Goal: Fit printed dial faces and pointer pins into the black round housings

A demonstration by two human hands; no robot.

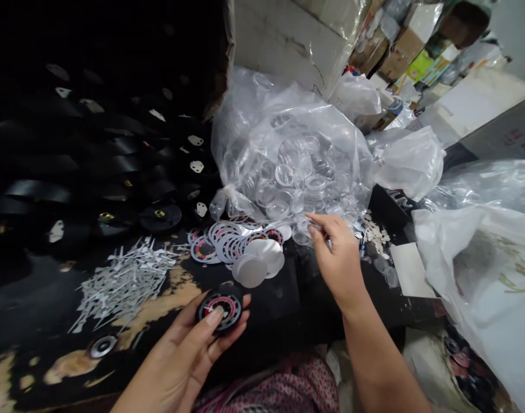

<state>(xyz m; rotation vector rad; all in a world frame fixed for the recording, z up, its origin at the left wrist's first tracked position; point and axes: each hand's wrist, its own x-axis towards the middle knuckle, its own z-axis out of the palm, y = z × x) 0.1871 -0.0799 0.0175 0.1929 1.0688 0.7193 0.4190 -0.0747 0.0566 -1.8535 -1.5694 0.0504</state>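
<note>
My left hand [193,344] is wrapped round a small black round dial gauge [221,310], its thumb lying across the red and white scale face. My right hand [335,246] reaches to the lower edge of a clear plastic bag [249,132], its thumb and fingers drawn together. What those fingertips pinch is hard to see against the clear plastic. Clear round covers [283,175] fill the bag, and a few lie at its mouth. Between my hands and the bag spreads a pile of printed dial discs [223,235], with plain silver discs [250,271] in front.
Left of the discs lies a heap of thin grey pointers [124,281], with a small metal ring [102,346] nearer me. Black round housings [161,218] are stacked at the far left. Small metal plates [376,234], a white card [411,269] and a white sack [494,275] are on the right.
</note>
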